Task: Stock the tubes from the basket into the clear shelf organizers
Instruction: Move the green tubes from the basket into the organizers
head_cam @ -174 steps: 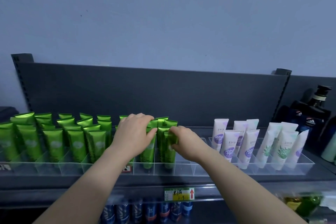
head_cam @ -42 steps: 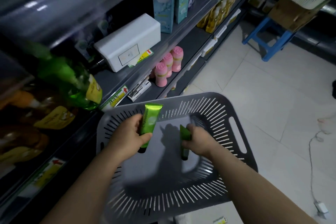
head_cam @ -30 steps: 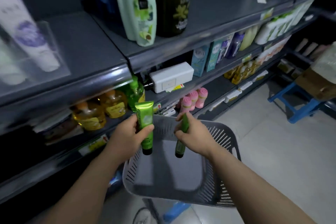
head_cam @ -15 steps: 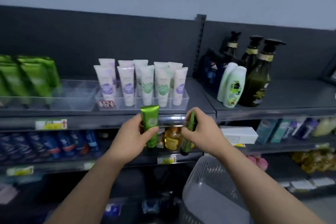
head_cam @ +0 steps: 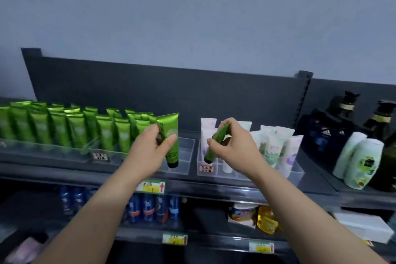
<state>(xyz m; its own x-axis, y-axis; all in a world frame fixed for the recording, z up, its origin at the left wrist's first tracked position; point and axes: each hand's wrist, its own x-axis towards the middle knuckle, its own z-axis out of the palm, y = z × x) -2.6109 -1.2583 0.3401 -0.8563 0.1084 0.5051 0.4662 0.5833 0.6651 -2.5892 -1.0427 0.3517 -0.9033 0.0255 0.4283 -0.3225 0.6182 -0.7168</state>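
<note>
My left hand [head_cam: 151, 152] holds a green tube [head_cam: 170, 135] upright, cap down, in front of the clear organizer's empty right-end compartments [head_cam: 186, 154]. My right hand [head_cam: 232, 146] grips a second green tube [head_cam: 215, 146], tilted with its cap down-left, in front of the white tubes. Several green tubes [head_cam: 75, 128] stand in rows in the clear organizer on the left of the top shelf. The basket is out of view.
A second clear organizer [head_cam: 296, 174] on the right holds white tubes [head_cam: 276, 146]. Dark pump bottles [head_cam: 347, 122] and pale green bottles [head_cam: 360, 161] stand further right. Blue cans [head_cam: 150, 206] and yellow packs [head_cam: 266, 218] fill the shelf below.
Both hands lifted a green tube each out of the grey basket and raised them to the top shelf. The view swung from the basket up to the organizers.
</note>
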